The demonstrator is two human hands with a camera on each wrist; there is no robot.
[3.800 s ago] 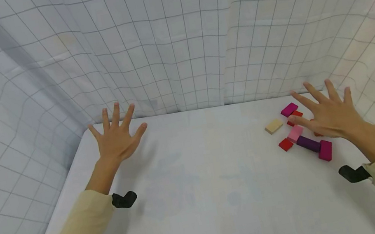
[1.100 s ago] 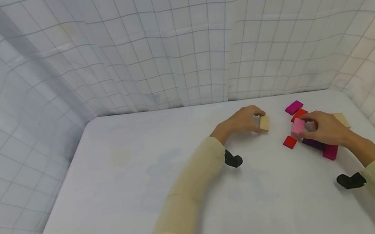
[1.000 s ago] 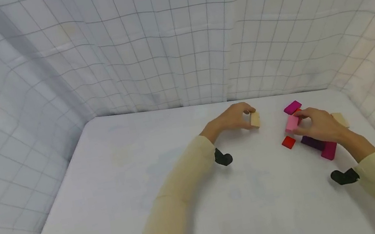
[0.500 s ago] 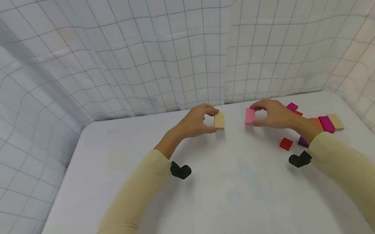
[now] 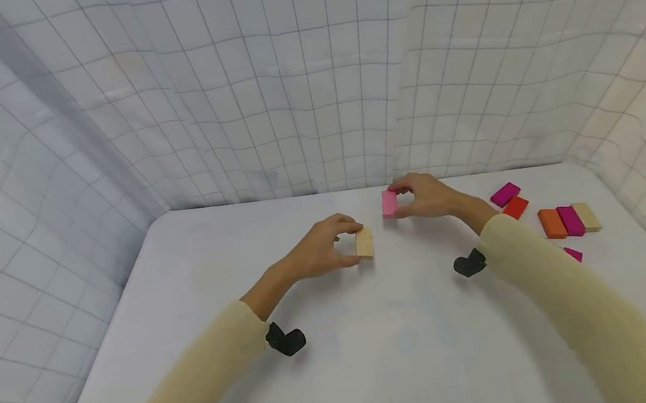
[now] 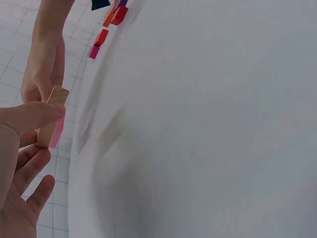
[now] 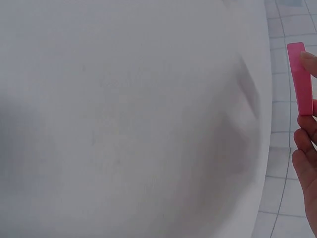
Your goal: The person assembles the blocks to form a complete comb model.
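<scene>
My left hand [image 5: 320, 248] pinches a natural wood block [image 5: 364, 243] by its ends, between thumb and fingers, near the middle of the table. Grain shows on the block's end in the left wrist view. Farther back and a little to the right, my right hand [image 5: 431, 197] pinches a pink block [image 5: 389, 204] the same way. Seen from the right wrist, the pink block [image 7: 300, 79] is held above the table, with a shadow below. The two blocks are close together but apart in the head view. From the left wrist, the wood block partly covers the pink one.
On the right of the white table [image 5: 342, 385] lie a magenta block [image 5: 505, 194], a red block [image 5: 515, 207], and a row of orange [image 5: 552, 224], magenta [image 5: 571, 220] and wood blocks [image 5: 587, 217]. My right sleeve hides others. Gridded white curtains [image 5: 288, 78] enclose the table.
Both hands, spread open at first, took hold of blocks on the right and carried them left to the table's middle. Lately the left hand has come nearer the body while the right moved farther left.
</scene>
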